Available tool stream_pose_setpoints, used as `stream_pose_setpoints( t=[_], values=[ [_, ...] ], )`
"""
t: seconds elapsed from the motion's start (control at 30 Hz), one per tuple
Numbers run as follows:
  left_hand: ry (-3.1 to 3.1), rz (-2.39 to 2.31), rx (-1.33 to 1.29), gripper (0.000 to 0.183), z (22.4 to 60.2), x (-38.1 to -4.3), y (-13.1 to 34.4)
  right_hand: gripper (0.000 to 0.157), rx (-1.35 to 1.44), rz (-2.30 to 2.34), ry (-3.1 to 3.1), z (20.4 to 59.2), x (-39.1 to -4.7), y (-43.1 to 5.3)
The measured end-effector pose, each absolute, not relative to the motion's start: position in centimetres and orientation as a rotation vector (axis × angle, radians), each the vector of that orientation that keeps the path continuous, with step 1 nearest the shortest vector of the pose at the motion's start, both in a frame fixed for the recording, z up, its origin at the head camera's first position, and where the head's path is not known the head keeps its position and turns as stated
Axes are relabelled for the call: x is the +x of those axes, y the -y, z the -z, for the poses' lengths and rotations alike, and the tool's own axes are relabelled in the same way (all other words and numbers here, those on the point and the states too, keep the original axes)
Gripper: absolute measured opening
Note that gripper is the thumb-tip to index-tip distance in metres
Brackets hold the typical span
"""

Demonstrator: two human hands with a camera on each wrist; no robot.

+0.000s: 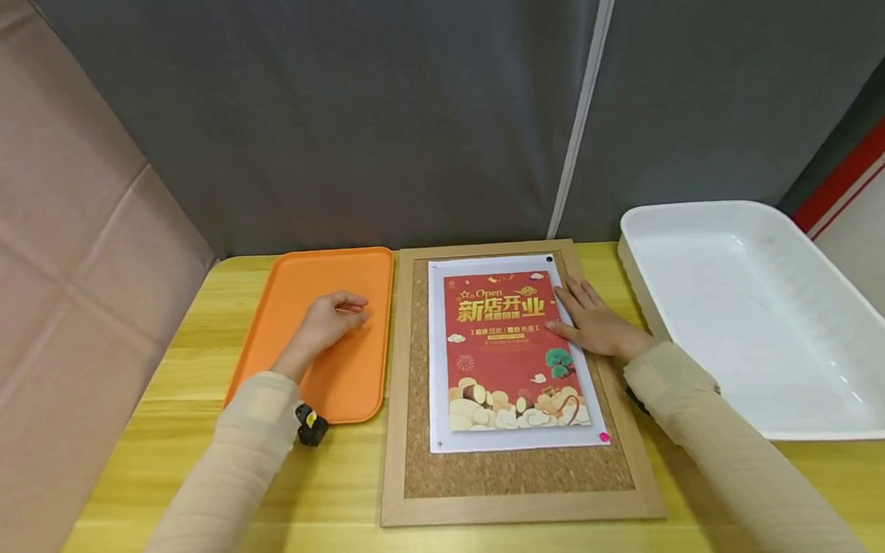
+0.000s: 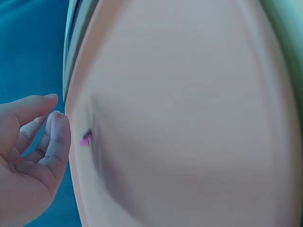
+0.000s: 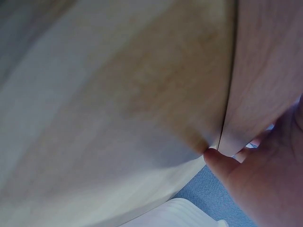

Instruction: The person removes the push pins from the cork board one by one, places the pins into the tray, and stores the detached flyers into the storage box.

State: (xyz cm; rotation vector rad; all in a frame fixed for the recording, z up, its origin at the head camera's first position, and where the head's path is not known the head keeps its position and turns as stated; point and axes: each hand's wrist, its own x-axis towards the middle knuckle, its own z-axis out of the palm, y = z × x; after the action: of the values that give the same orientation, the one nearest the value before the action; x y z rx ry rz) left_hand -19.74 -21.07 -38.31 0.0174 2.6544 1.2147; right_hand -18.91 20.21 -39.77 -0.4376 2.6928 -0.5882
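Observation:
My left hand (image 1: 326, 324) hovers over the orange tray (image 1: 343, 390) with its fingers loosely bent. In the left wrist view a gap shows between thumb and fingers, and a small pink push pin (image 2: 85, 140) lies on the tray just beyond the fingertips. My right hand (image 1: 597, 323) rests with spread fingers on the right edge of a red poster (image 1: 503, 365) backed by a white sheet (image 1: 438, 360). Sheet and poster lie on a wood-framed corkboard (image 1: 520, 473). A black pin (image 1: 549, 259) sits at the sheet's top right corner, a pink pin (image 1: 604, 437) at its bottom right.
A deep white plastic tub (image 1: 776, 334) stands right of the corkboard, beside my right forearm. Everything rests on a yellow wood-grain table (image 1: 334, 491). A grey curtain (image 1: 374, 113) hangs behind the table, and a pale pink panel (image 1: 58, 246) rises at left.

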Motion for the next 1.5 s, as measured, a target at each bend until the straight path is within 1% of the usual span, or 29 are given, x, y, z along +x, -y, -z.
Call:
stream_pose_setpoints(
  t=[0.27, 0.43, 0.53, 0.73, 0.9, 1.07, 1.33, 1.5],
  values=[
    [-2.772, -1.216, 0.106, 0.031, 38.4, -20.0, 18.6, 0.082, -0.441, 0.584, -2.700, 40.1, -19.0, -20.3],
    [-2.843, -1.153, 0.164, 0.035, 38.4, -20.1, 16.8, 0.081, -0.445, 0.586, -2.703, 40.2, -19.1, -20.4],
    [-2.907, -1.044, 0.239, 0.036, 38.4, -20.2, 15.5, 0.081, -0.443, 0.585, -2.703, 40.2, -19.1, -20.4],
    [-3.045, -0.726, 0.470, 0.038, 38.7, -20.1, 13.1, 0.081, -0.439, 0.579, -2.703, 40.1, -19.1, -20.3],
    [-3.007, -0.354, 0.569, 0.051, 39.3, -19.8, 11.7, 0.080, -0.449, 0.582, -2.704, 40.1, -19.0, -20.3],
    [-2.926, -0.178, 0.618, 0.062, 40.2, -19.5, 11.4, 0.080, -0.451, 0.581, -2.701, 40.1, -19.1, -20.3],
    [-2.835, -0.154, 0.592, 0.063, 40.8, -18.9, 11.6, 0.081, -0.448, 0.597, -2.688, 39.9, -19.1, -20.1],
    [-2.832, -0.140, 0.575, 0.063, 40.8, -18.8, 11.5, 0.081, -0.408, 0.580, -2.666, 39.0, -19.7, -19.6]
  ],
)
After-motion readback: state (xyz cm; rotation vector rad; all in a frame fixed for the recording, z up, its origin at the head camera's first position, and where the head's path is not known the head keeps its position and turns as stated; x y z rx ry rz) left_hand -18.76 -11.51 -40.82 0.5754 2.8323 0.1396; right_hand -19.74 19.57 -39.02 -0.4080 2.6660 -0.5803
